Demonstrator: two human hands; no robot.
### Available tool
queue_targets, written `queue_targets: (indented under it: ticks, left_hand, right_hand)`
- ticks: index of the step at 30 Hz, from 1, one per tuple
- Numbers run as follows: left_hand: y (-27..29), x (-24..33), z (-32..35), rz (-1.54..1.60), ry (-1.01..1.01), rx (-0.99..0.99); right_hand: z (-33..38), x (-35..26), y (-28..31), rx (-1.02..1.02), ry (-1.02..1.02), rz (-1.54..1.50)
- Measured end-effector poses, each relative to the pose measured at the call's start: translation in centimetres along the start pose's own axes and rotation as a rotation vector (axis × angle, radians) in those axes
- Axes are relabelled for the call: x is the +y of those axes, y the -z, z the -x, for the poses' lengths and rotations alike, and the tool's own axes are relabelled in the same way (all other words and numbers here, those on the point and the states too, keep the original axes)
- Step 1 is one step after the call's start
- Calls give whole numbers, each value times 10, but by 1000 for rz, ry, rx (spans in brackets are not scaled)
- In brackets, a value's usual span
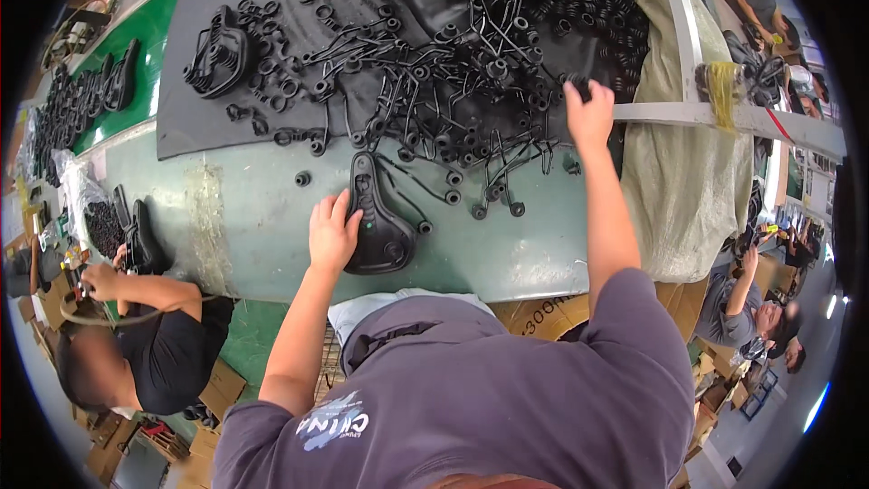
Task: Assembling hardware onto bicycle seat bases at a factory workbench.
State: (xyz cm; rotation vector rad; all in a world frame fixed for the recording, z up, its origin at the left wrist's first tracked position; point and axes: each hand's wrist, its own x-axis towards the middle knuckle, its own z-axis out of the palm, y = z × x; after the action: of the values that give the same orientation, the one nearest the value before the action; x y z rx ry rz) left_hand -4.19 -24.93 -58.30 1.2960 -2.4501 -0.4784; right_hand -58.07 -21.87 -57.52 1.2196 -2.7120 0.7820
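A black bicycle saddle (385, 234) lies underside up near the front of the green table, its narrow nose pointing away from me. My left hand (333, 234) grips its left edge, with fingertips over the rim. Farther off to the right, my right hand (590, 116) reaches to the edge of the black parts heap. Its thumb and fingers are apart, and dark pieces lie right by the fingertips. Bent black metal rails with round ends (434, 100) lie tangled across the middle. One bent rail (403, 195) lies against the saddle's right side.
Small black springs (588, 36) are heaped at the back right, with loose rings (272, 72) at the left. Another saddle (217, 54) lies beyond them. A white metal frame (688, 113) and draped cloth (683, 199) border the right. A co-worker (154, 335) works at left.
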Motion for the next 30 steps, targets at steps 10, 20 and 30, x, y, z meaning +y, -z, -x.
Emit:
queue_targets:
  ticks: [10, 20, 30]
  left_hand:
    - [13, 47, 14, 1192, 453, -627]
    - [36, -15, 78, 218, -253, -259]
    - [33, -20, 48, 183, -269, -383]
  right_hand:
    - [284, -193, 46, -773, 208, -625]
    - [331, -202, 2, -497, 687, -463]
    - [314, -198, -1, -618, 871, -416]
